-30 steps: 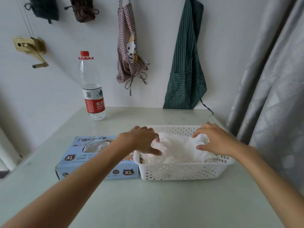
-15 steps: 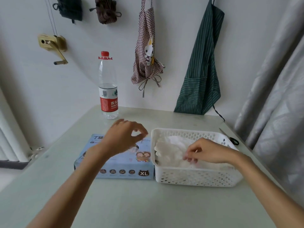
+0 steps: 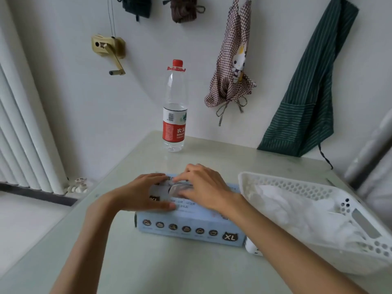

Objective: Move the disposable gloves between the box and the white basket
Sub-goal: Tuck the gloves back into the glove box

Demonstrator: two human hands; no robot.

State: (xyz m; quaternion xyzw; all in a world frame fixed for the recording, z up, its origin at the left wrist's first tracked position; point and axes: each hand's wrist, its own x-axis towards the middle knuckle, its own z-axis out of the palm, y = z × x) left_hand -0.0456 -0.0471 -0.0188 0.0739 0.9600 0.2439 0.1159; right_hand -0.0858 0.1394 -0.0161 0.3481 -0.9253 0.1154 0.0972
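— Blue box (image 3: pixel 188 221), mid-table; where are the hands?
— Left hand (image 3: pixel 140 194) lies flat, relaxed, on its lid; right hand (image 3: pixel 203 185) pinches a glove (image 3: pixel 180 188) at the opening.
— Other gloves (image 3: pixel 297 211)?
— Piled in the white basket (image 3: pixel 307 187), right edge.

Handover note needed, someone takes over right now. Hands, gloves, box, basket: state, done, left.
Left hand: flat on top of the blue glove box, steadying it beside the opening.
Right hand: fingers at the box opening, on a glove there; grip unclear.
White basket: just right of the box, a pile of gloves inside.
Done: a pile of gloves is in the basket.
Left: I cannot tell whether the glove at the opening is going in or coming out; check that first, then carry on moving gloves.
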